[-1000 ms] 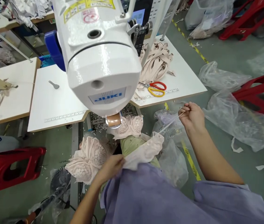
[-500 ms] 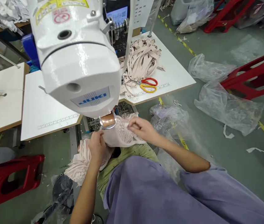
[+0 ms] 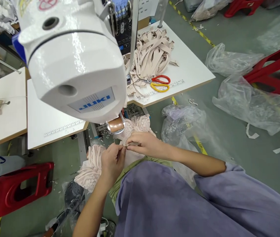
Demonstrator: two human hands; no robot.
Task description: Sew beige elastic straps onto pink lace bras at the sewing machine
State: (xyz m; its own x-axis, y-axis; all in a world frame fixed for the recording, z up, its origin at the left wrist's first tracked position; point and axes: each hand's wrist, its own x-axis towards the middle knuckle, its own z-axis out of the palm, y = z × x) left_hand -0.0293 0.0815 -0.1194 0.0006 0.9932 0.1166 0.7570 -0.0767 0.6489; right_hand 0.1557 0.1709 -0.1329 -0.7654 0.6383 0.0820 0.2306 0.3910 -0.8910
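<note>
A pale pink lace garment [image 3: 138, 126] lies over my lap, just below the sewing machine [image 3: 80, 75]. My left hand [image 3: 112, 160] is closed in a pinch on its edge. Fingertip to fingertip with it, my right hand [image 3: 146, 144] pinches the same edge. The small bit between the fingertips is mostly hidden. More gathered lace pieces [image 3: 92, 168] hang to the left of my left hand. Above the hands sits the machine's copper-coloured, metal-rimmed part [image 3: 116, 125].
Beige fabric strips [image 3: 152, 56] are heaped on the white table [image 3: 191, 69], beside red-and-yellow-handled scissors [image 3: 160, 83]. Clear plastic bags [image 3: 251, 98] lie on the floor at right. Red stools stand at left [image 3: 18, 191] and right [image 3: 275, 70].
My hands have come together, the right moving left and down, the left slightly right. Both now pinch the garment's edge nearer my lap. The view has shifted a little.
</note>
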